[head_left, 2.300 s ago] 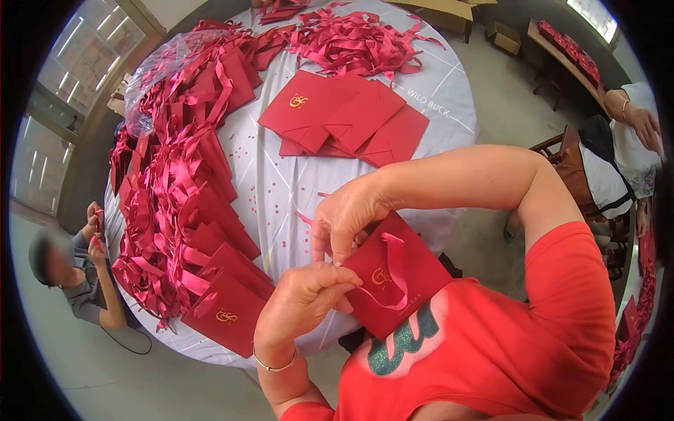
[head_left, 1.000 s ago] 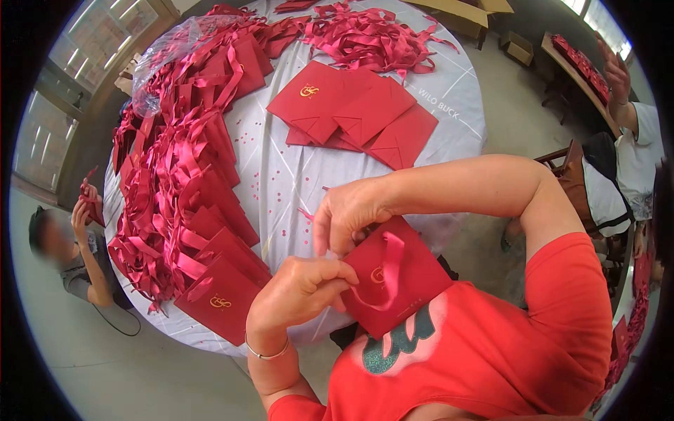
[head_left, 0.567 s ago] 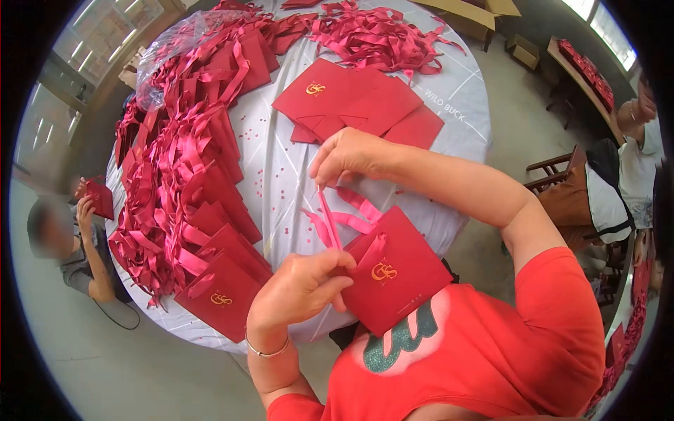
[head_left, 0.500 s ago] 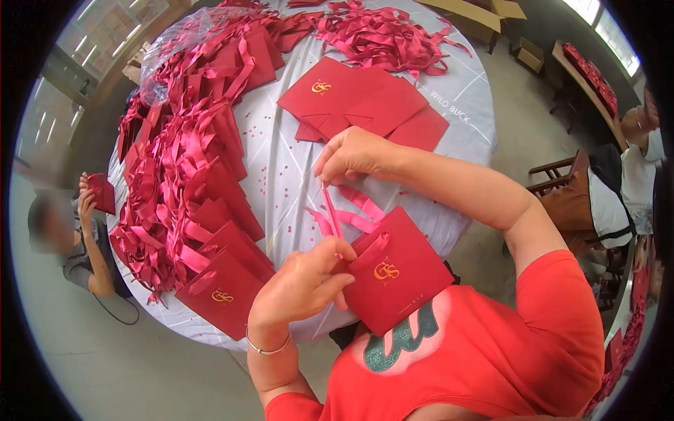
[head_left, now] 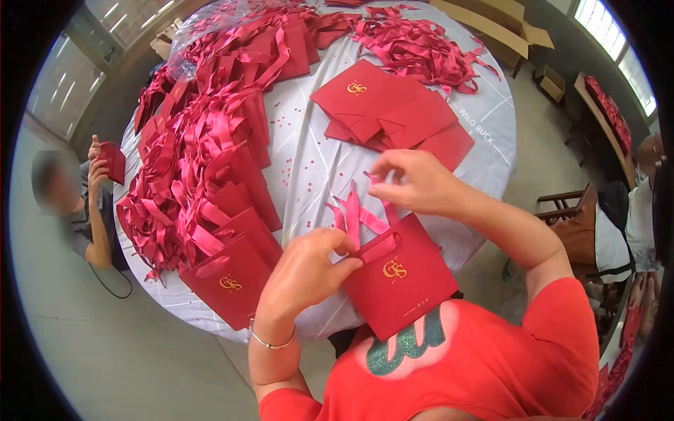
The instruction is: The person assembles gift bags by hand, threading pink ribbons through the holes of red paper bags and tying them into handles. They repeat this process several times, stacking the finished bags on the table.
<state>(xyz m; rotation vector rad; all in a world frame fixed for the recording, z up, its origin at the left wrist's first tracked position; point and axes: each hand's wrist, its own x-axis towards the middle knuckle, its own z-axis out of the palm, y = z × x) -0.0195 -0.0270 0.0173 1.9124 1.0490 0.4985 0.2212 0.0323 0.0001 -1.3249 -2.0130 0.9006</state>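
A red paper bag [head_left: 404, 281] with a gold emblem leans against the body at the table's near edge. Its top left corner is pinched by my left hand [head_left: 309, 270], thumb against the bag's rim. Above the bag's right top corner, my right hand [head_left: 414, 181] has thumb and forefinger closed on a pink ribbon [head_left: 390, 210]. Loose pink ribbon ends [head_left: 353, 212] stand up from the bag's opening between the hands.
Bags with ribbons [head_left: 228, 277] are heaped along the left of the round table [head_left: 295, 151]. Flat red bags [head_left: 393, 105] and a ribbon pile [head_left: 414, 49] lie farther back. A co-worker [head_left: 91, 203] holds a bag at left. Cardboard boxes [head_left: 491, 24] stand behind.
My right hand has moved right and down, away from the ribbon ends by my left hand, to above the bag's right side. The view has shifted slightly.
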